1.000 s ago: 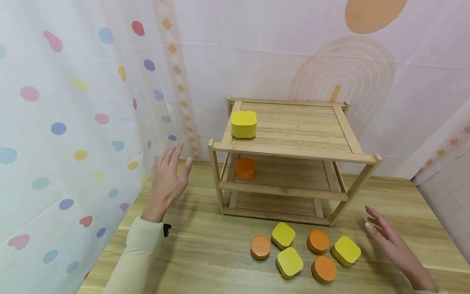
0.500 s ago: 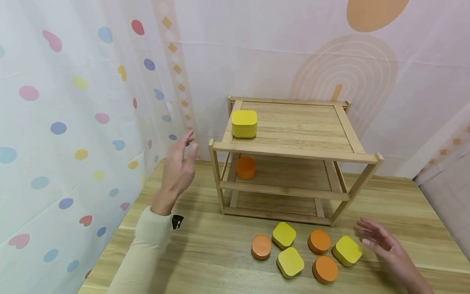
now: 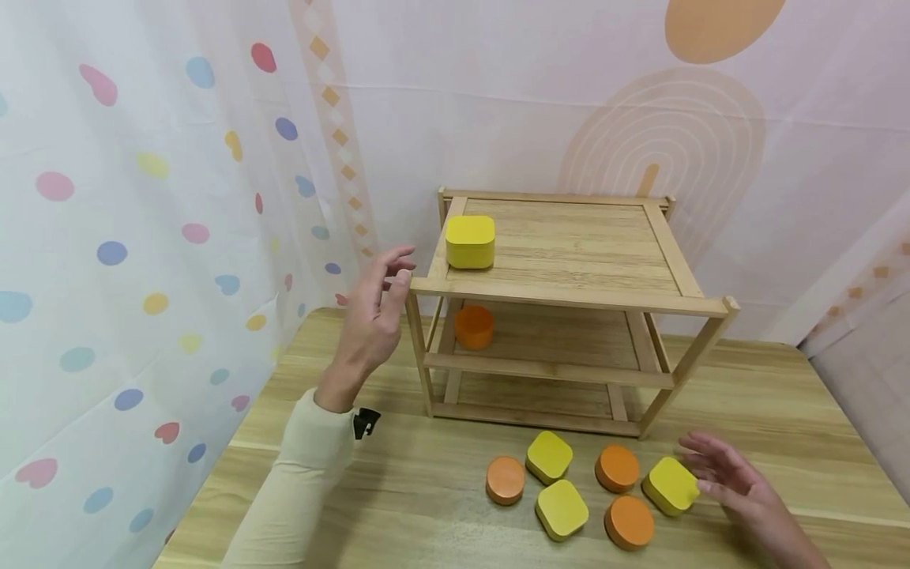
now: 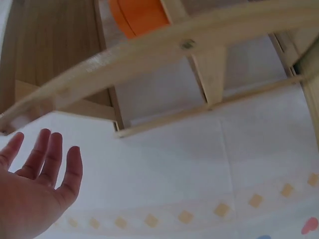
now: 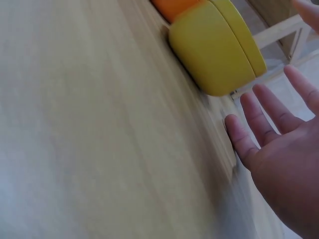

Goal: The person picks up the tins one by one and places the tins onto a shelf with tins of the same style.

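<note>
My left hand [image 3: 373, 316] is at the front left corner of a wooden rack [image 3: 569, 295], its thumb tip overlapping the corner post and its fingers loosely bent. In the left wrist view its fingers [image 4: 73, 172] hold nothing. My right hand [image 3: 735, 490] hovers at the right side of a yellow rounded-square box [image 3: 671, 486], thumb close to the lid's edge. The right wrist view shows spread fingers [image 5: 241, 139] apart from that yellow box [image 5: 214, 50]. Another yellow box [image 3: 471, 243] sits on the rack's top left, and an orange round box [image 3: 474, 328] lies below it on the middle shelf.
Before the rack, on the wood-grain table [image 3: 426, 529], are two yellow boxes [image 3: 550, 456] and several orange round ones [image 3: 617, 468]. A patterned curtain [image 3: 178, 237] hangs at the left and behind. A black clip [image 3: 366, 423] sticks out at the left cuff.
My left hand has moved right and slightly up to the rack's corner post. My right hand has moved left to the nearest yellow box. The boxes and rack have stayed in place.
</note>
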### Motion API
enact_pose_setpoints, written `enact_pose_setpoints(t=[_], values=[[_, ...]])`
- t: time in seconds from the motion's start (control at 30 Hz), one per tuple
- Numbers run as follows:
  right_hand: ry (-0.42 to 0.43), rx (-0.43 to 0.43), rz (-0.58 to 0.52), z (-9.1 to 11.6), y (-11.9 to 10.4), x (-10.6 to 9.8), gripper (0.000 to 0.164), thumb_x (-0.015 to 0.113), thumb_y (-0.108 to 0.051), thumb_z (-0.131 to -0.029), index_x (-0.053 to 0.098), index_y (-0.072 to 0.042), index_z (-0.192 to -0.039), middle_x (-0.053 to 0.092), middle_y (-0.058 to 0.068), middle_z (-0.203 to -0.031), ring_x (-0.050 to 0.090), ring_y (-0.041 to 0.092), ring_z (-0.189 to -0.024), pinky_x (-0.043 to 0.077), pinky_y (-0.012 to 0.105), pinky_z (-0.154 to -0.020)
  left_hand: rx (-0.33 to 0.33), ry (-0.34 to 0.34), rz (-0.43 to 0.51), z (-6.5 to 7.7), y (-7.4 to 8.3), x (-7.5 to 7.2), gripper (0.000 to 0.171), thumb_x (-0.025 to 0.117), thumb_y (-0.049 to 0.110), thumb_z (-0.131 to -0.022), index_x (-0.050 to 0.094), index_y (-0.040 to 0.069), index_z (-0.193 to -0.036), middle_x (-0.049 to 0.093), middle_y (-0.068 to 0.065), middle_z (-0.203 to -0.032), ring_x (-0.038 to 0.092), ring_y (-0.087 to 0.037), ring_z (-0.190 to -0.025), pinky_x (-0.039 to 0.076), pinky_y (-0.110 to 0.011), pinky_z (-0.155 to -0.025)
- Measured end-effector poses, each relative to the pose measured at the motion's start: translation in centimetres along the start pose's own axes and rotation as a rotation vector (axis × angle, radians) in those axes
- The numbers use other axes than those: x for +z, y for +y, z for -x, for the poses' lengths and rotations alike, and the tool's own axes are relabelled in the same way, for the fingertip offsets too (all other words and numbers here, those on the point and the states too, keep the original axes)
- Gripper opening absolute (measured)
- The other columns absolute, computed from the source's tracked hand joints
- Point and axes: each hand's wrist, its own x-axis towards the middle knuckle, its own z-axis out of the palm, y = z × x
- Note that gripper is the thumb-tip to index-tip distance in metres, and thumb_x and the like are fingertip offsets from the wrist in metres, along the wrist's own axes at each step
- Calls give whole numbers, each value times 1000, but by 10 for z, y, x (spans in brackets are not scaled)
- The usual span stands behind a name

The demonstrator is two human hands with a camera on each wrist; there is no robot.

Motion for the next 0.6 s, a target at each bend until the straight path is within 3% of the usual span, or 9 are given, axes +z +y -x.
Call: enact_pose_setpoints(t=[0.2,0.43,0.6], values=[[-42,24,6,-1,5,5,57,40,18,-95,19,12,-148,46,-4,-149,47,1,-131,37,11,-101,38,-48,30,-6,7,8,34,44,20,-104,57,8,-133,63,-14,-108,57,-21,-97,45,-40,-86],[-96,48,-21,-1,9,5,58,43,18,-94,22,13,-148,44,-1,-151,43,-1,-133,37,12,-102,-39,-67,109,-8,7,15,30,43,23,-106,62,9,-124,65,-10,-109,60,-20,-80,50,-32,-71],[-118,84,-38,-1,8,4,59,45,17,-93,21,13,-148,44,-3,-150,43,-2,-133,38,12,-102,-90,-52,209,-10,7,18,33,43,26,-107,66,3,-110,66,-11,-106,61,-21,-71,55,-29,-68]])
